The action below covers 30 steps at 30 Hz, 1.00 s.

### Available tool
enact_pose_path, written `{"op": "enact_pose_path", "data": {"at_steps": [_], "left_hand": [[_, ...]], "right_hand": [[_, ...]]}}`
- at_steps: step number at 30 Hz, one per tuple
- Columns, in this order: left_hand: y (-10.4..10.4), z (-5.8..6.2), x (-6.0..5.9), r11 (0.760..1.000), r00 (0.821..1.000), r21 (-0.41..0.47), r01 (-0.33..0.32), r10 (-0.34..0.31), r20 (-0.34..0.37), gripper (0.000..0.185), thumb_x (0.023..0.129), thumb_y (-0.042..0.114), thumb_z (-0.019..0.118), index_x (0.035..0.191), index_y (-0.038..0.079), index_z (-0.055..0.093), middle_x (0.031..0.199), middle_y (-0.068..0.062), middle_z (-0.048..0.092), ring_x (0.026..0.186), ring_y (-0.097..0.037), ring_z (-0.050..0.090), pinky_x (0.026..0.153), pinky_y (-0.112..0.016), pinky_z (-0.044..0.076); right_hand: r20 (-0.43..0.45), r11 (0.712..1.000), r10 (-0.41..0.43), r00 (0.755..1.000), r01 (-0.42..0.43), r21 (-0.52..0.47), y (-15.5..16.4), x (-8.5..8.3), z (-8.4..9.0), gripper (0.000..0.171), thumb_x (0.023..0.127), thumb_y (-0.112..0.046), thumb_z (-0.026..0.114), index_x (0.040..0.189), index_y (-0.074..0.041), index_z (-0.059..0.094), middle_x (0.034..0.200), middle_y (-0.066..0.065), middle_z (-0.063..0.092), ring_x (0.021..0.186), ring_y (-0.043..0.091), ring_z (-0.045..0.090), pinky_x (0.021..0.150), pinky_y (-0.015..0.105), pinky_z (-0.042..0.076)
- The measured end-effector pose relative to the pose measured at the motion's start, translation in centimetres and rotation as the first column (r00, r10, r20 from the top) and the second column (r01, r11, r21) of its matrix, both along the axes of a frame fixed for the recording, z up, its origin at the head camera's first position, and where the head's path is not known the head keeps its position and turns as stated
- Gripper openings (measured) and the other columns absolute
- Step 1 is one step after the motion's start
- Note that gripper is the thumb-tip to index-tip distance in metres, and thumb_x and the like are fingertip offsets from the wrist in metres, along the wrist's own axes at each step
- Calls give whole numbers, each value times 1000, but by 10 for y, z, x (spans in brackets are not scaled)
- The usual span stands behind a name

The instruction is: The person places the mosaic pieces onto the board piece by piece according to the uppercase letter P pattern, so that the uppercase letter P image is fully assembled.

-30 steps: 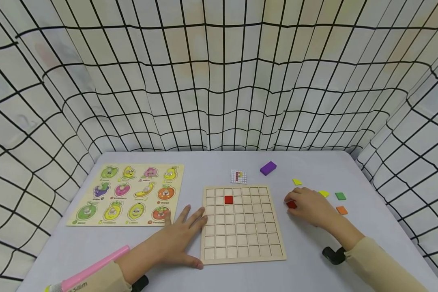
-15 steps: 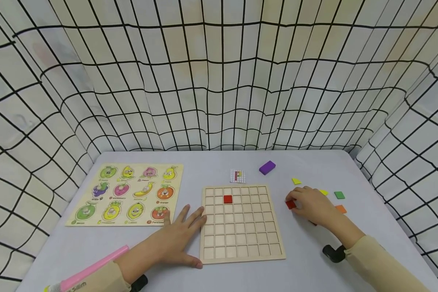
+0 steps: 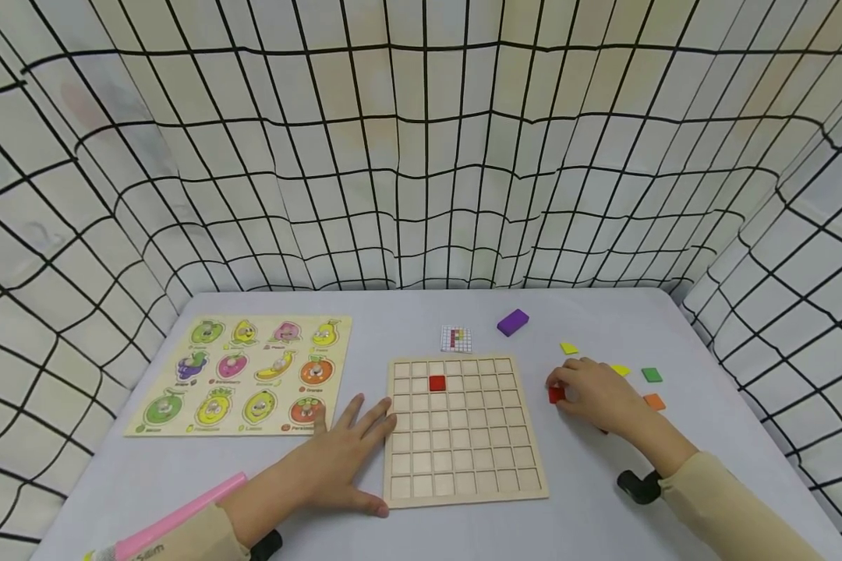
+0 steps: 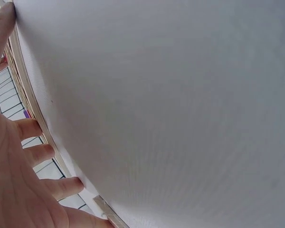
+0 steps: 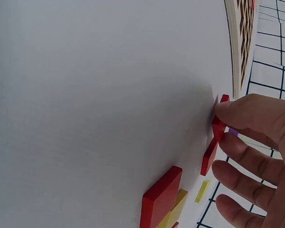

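Note:
My left hand (image 3: 340, 460) lies with spread, straight fingers, its fingertips and thumb at the left edge of a wooden grid board (image 3: 461, 441). One red square tile (image 3: 437, 382) sits in a cell of the board's top row. To the right of the board, my right hand (image 3: 596, 396) pinches another red square tile (image 3: 556, 395) between thumb and forefinger, low over the table. In the right wrist view a second red tile (image 5: 209, 157) lies by the fingertips, and a larger-looking red tile (image 5: 162, 198) is nearer, beside a yellow piece (image 5: 175, 211).
Beyond the board lie a small pattern card (image 3: 456, 339) and a purple block (image 3: 513, 322). Yellow pieces (image 3: 569, 348), a green tile (image 3: 652, 375) and an orange tile (image 3: 654, 402) surround the right hand. A fruit puzzle board (image 3: 238, 374) and pink tube (image 3: 182, 516) are at left.
The red tile in my right hand has tilted and shifted slightly, showing more between the thumb and forefinger. My left hand stays in place at the board.

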<state>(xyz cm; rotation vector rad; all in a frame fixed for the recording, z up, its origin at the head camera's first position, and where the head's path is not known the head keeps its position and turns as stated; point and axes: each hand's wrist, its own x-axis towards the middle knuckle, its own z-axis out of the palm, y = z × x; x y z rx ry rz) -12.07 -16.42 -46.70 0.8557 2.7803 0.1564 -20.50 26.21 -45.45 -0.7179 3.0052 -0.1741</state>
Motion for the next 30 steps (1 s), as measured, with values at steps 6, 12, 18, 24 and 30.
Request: {"op": "enact_pose_path", "data": {"at_steps": [6, 12, 18, 24, 30], "left_hand": [[0, 2, 0, 1000, 1000, 3, 4, -4, -9, 123, 69, 92, 62, 162, 16, 33, 173, -8, 21, 154, -52, 20, 96, -93, 19], [0, 3, 1, 1000, 1000, 0, 0, 0, -2, 123, 69, 91, 64, 162, 16, 34, 173, -7, 21, 154, -52, 20, 97, -93, 19], [1, 3, 1, 1000, 1000, 8, 4, -4, -5, 123, 69, 90, 64, 162, 16, 34, 173, -8, 22, 154, -52, 21, 97, -93, 19], [1, 2, 1, 1000, 1000, 11, -6, 6, 3, 123, 69, 91, 64, 162, 17, 34, 173, -8, 22, 154, -52, 20, 97, -94, 17], [0, 2, 1, 1000, 1000, 17, -5, 5, 8, 123, 69, 91, 63, 163, 17, 33, 173, -7, 21, 155, -52, 20, 96, -94, 15]], "right_hand": [[-33, 1000, 10, 999, -10, -12, -5, 0, 2, 24, 84, -20, 84, 106, -18, 76, 98, -2, 67, 90, 19, 58, 81, 41, 53], [-74, 999, 26, 997, -28, -25, -9, 1, 4, 25, 85, -22, 83, 108, -18, 76, 103, -1, 68, 93, 20, 61, 82, 43, 54], [-58, 999, 26, 998, -28, -26, -15, 3, 7, 25, 86, -20, 82, 111, -18, 76, 102, -3, 72, 91, 19, 64, 82, 42, 56], [-29, 997, 39, 999, -41, -58, -20, 5, 11, 27, 87, -18, 82, 113, -17, 74, 101, -5, 73, 90, 15, 64, 82, 41, 57], [-35, 998, 50, 998, -52, -47, -24, 5, 11, 28, 87, -22, 81, 114, -16, 75, 100, -5, 70, 85, 13, 61, 79, 38, 55]]}}
